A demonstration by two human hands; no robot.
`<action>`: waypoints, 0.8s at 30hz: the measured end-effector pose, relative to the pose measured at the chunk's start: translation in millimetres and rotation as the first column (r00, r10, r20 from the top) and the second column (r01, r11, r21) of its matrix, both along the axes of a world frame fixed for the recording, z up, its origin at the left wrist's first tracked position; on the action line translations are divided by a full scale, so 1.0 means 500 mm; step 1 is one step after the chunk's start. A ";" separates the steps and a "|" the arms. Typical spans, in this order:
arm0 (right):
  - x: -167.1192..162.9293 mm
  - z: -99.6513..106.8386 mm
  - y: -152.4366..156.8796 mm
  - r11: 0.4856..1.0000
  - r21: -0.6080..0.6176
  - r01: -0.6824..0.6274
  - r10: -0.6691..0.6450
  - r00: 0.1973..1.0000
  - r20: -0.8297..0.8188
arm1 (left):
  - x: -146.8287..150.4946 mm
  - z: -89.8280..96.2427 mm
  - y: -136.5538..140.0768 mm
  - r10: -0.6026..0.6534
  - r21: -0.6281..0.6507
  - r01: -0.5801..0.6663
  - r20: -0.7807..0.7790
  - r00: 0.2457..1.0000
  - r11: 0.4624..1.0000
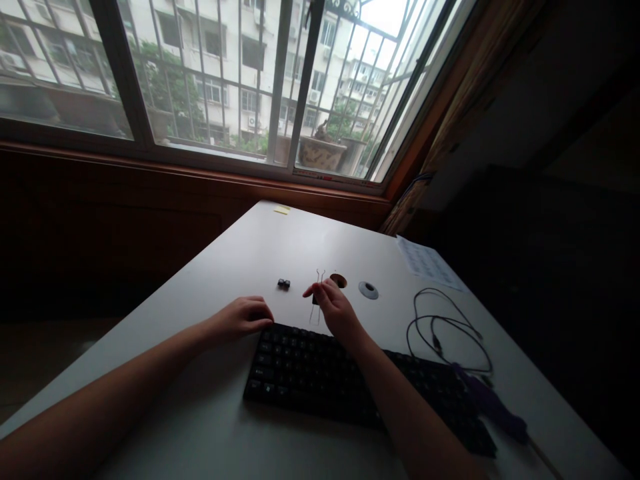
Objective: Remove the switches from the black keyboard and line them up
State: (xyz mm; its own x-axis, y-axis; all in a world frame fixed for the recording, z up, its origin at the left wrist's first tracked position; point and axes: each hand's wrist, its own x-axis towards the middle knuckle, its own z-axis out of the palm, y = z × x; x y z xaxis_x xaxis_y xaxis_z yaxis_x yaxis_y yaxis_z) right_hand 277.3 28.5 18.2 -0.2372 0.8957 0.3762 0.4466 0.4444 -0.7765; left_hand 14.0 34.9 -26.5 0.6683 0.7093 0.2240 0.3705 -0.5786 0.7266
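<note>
My right hand [334,308] is closed around the dark middle of a wire keycap puller [315,300], with thin wire prongs showing at both ends. It hovers just above the back edge of a black keyboard [315,367]. At the keyboard's back left corner, my left hand [245,316] has its fingers curled and its fingertips against the edge. Two small black keycaps [283,284] sit side by side on the white table, beyond the left hand. Part of the keyboard is hidden under my right forearm.
Right of the keyboard lie a coiled black cable [437,343] and a purple-handled tool [493,403]. The white table [190,400] has a round hole [339,281], with a grey ring cover [369,290] beside it. A printed sheet [425,260] and a yellow note [282,210] lie farther back.
</note>
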 end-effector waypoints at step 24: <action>-0.033 -0.057 -0.060 0.983 0.098 -0.154 0.135 0.975 0.179 | 0.001 0.004 -0.004 0.013 0.017 -0.013 -0.011 1.000 1.000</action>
State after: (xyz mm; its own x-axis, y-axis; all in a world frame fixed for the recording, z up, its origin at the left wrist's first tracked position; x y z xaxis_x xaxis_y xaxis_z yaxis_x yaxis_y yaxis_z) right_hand 261.0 -1.6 -10.1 -0.4304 0.8021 0.4139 0.4930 0.5931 -0.6365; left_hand 14.3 32.9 -24.7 0.6616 0.7142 0.2287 0.3857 -0.5857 0.7129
